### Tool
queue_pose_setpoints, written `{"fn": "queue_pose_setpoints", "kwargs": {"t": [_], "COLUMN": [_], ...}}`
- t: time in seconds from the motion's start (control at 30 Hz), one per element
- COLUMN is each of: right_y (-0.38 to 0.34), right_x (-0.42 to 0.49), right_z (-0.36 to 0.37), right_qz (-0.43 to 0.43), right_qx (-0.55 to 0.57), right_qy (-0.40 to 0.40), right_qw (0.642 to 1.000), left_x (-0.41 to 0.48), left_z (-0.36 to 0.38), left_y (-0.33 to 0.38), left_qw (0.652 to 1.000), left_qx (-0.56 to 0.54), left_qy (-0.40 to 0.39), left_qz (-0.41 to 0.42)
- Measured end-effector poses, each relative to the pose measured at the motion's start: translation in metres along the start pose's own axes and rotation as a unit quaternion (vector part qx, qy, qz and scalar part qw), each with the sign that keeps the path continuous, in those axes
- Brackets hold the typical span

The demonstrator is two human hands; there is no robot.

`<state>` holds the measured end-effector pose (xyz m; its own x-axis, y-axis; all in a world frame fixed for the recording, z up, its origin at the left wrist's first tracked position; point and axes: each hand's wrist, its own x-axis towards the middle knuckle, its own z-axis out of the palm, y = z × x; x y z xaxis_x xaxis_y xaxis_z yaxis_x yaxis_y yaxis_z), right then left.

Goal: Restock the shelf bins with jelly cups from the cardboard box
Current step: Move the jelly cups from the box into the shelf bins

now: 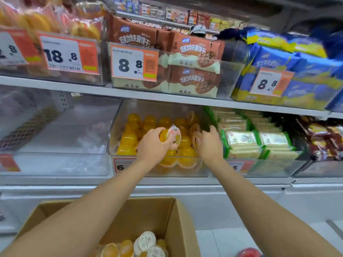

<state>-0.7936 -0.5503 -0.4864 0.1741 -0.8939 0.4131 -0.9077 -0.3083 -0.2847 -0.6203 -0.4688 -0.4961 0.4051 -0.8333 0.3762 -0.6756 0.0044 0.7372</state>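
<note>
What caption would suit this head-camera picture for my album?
Left hand holds an orange jelly cup over the clear shelf bin, right hand reaches in beside it, cardboard box below.

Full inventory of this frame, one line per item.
clear bin: 1, transparent, centre
binned jelly cups: many, orange, in clear bin
held jelly cup: 1, orange, above them
cardboard box: 1, brown, bottom centre
boxed jelly cups: several, orange, white lids, in cardboard box
wafer packs: several, green-edged, right of clear bin
chocolate biscuit packs: several, brown, upper centre
blue packs: several, blue-yellow, upper right
left hand: 1, grips held jelly cup
right hand: 1, at binned jelly cups' right side, grip unclear
</note>
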Motion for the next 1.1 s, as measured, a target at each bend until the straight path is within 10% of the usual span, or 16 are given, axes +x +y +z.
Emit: {"fn": "queue_pose_setpoints", "kwargs": {"t": [0.27,0.37,0.53,0.83,1.1], "right_y": [0.006,0.005,-0.011,0.022,0.016], "right_x": [0.002,-0.002,-0.012,-0.013,-0.006], "right_z": [0.000,-0.014,-0.053,-0.061,-0.069], "right_qz": [-0.063,-0.070,-0.046,-0.046,-0.062], "right_qx": [-0.043,0.104,0.415,0.056,-0.035], "right_qy": [0.002,0.061,-0.132,-0.062,-0.141], "right_qw": [0.997,0.990,0.899,0.995,0.987], "left_x": [0.006,0.007,0.011,0.008,0.002], "left_z": [0.003,0.001,0.009,0.002,-0.001], "left_y": [-0.010,0.000,0.042,0.016,-0.011], "left_qw": [0.989,0.984,0.967,0.984,0.991], "left_qx": [-0.136,-0.168,-0.233,0.139,0.107], "left_qy": [-0.044,-0.043,-0.102,-0.103,-0.079], "left_qz": [-0.040,-0.045,-0.031,0.045,0.029]}}
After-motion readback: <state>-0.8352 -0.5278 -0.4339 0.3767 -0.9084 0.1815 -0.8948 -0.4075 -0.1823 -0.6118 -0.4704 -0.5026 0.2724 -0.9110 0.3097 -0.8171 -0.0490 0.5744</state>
